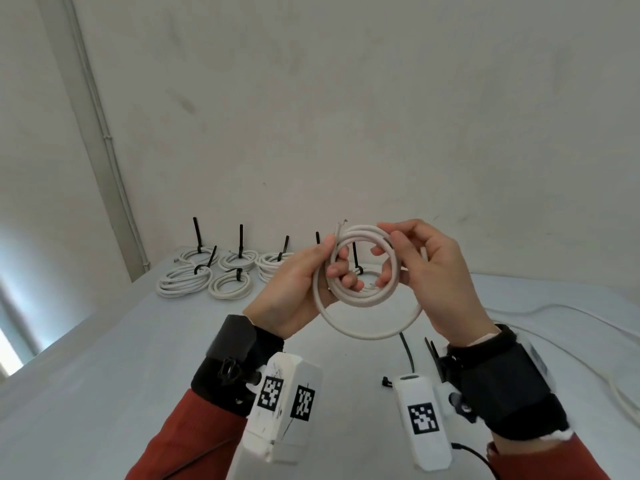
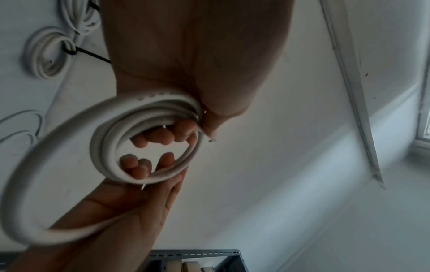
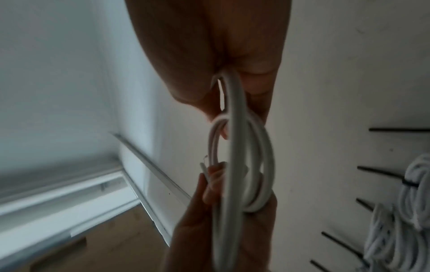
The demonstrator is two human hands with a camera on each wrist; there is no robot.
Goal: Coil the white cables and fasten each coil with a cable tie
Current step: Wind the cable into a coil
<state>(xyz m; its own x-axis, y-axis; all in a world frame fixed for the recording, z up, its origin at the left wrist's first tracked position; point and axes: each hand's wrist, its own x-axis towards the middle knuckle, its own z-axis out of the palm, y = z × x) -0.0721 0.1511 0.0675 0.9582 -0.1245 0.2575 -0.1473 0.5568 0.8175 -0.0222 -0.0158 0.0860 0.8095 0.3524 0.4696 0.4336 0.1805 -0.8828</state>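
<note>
Loops of the white cable coil [image 1: 360,300] sat gripped by curled fingers of left hand [image 1: 294,292] and right hand [image 1: 436,271], likely so none sprang loose before tying

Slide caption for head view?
Left hand and right hand hold a round white cable coil; tied white coils lie behind.

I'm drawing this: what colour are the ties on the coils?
Black. Cable ties show best in head view.

A bare workroom: scuffed plaster wall [image 1: 346,98], grey table [image 1: 138,358], slotted metal shelving [image 2: 197,255].
</note>
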